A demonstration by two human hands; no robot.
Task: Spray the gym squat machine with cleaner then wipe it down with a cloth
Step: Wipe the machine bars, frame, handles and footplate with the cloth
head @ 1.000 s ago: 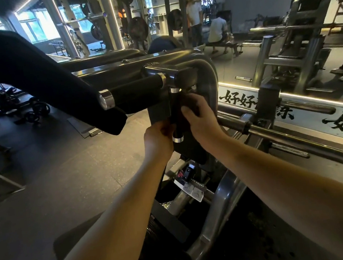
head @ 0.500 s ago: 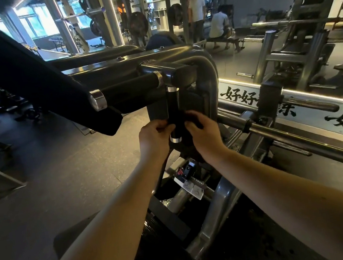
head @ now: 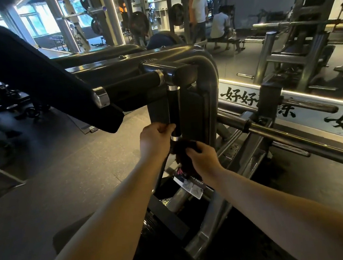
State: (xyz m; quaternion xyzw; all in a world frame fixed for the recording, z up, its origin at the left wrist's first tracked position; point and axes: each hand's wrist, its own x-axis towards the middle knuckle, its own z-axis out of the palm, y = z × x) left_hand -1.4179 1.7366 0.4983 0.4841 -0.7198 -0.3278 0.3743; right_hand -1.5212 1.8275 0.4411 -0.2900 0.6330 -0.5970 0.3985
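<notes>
The squat machine (head: pixel 204 66) fills the middle of the head view, a dark grey steel frame with a black shoulder pad (head: pixel 32 77) at the left. A black vertical handle (head: pixel 174 112) with chrome end rings hangs from its top arm. My left hand (head: pixel 155 139) pinches the lower end of that handle. My right hand (head: pixel 201 156) grips a dark cloth (head: pixel 183 156) bunched just below the handle's bottom ring. No spray bottle is in view.
A long steel bar (head: pixel 295 135) runs off to the right from the machine. Behind it a mirror wall with a lit strip of black characters (head: pixel 239 98) reflects racks and people. Dark rubber floor (head: pixel 55 185) lies to the left, with weight plates (head: pixel 31 111) farther back.
Both hands have slid down the vertical handle. The right hand with the cloth has come off the bottom end and is now below it; the left hand stays at the lower grip.
</notes>
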